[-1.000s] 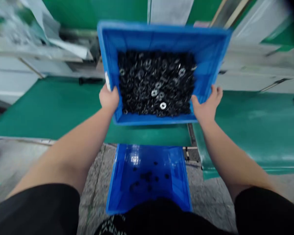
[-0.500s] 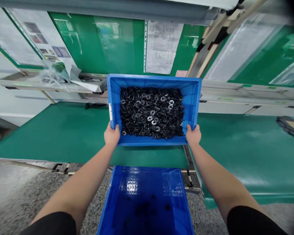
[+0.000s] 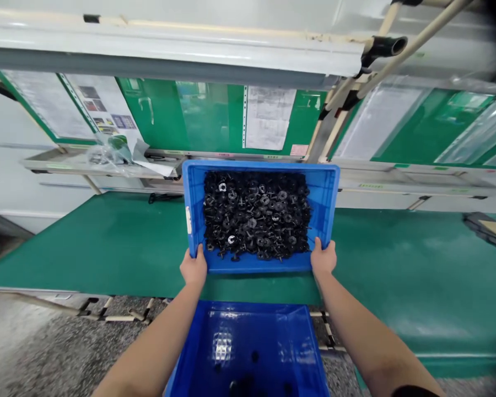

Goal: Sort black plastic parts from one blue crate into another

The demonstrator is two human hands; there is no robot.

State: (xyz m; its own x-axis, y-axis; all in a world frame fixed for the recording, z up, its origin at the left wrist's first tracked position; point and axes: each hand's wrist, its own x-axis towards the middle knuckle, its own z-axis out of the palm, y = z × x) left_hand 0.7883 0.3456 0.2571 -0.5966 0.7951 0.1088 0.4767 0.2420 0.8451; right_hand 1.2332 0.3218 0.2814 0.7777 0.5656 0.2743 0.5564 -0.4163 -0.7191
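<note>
Seen from above, two bare hands grip a blue bin (image 3: 261, 267) by its near corners, the left hand (image 3: 194, 267) and right hand (image 3: 323, 258) each with the thumb over the rim. The bin is over a green work surface (image 3: 128, 248), straight ahead of the person; whether it touches the surface is unclear. Loose black parts (image 3: 256, 215), many with round discs, cover its floor, so the wide, two-sided grip probably balances their weight. Below, nearer the person, sits a larger-looking lower bin (image 3: 268, 325) (a few dark pieces lie inside), apparently placed within easy reach.
</note>
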